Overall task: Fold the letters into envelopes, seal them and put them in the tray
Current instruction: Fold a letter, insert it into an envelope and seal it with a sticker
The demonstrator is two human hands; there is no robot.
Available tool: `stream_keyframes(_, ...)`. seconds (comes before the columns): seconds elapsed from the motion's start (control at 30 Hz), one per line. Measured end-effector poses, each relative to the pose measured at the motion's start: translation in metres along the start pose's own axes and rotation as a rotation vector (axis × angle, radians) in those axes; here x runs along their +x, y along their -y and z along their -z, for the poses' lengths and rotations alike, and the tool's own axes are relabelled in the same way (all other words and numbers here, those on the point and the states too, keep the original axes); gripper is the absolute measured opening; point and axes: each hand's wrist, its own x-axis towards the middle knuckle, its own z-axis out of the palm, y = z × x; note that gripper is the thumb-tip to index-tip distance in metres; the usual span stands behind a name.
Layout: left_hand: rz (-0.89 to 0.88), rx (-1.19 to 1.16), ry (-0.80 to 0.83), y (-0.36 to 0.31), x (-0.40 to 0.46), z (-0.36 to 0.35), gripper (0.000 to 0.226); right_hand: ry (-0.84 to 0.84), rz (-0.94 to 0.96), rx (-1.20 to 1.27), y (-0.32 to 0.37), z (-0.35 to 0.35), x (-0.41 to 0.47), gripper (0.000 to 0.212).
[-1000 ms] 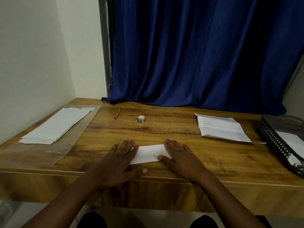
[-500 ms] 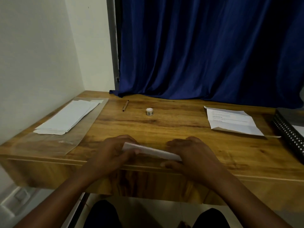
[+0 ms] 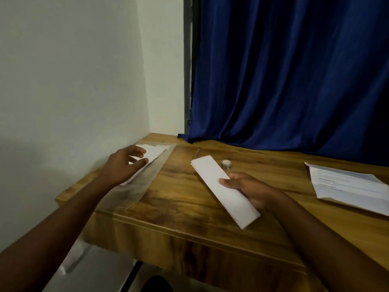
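My right hand (image 3: 247, 189) grips a folded white letter (image 3: 221, 186) and holds it above the wooden desk (image 3: 185, 192), thumb on top, the strip slanting from far left to near right. My left hand (image 3: 124, 165) reaches out over the stack of white envelopes (image 3: 152, 151) at the desk's far left corner, fingers spread and relaxed, holding nothing. The envelopes lie on a clear plastic sleeve (image 3: 145, 178). The tray is out of view.
A small roll of tape (image 3: 227, 164) and a pen (image 3: 196, 152) lie near the back of the desk. More printed letters (image 3: 345, 184) lie unfolded at the right. A blue curtain (image 3: 284, 70) hangs behind, a white wall on the left.
The folded letter was lifted off the desk by my right hand. My left hand let go of it and swung left toward the envelope stack. The view turned left.
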Motion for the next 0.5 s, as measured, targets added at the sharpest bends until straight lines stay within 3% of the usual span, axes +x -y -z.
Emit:
stream_keyframes(0.1,0.111,0.156,0.023,0.034,0.022,0.012,0.024,0.006,0.005,0.066,-0.014,0.005,0.013,0.04)
stream_keyframes(0.27,0.155,0.387,0.118,0.057,0.046,0.007,0.04,0.063,0.05,0.075,-0.018,0.017,0.014,0.045)
stream_keyframes(0.37,0.236,0.493,0.231,0.058,0.061,-0.004,0.059,0.044,0.065,0.07,-0.017,0.017,0.016,0.023)
stream_keyframes(0.5,0.251,0.648,0.322,0.058,0.07,-0.017,0.072,0.072,0.074,0.077,-0.019,0.019,0.02,0.014)
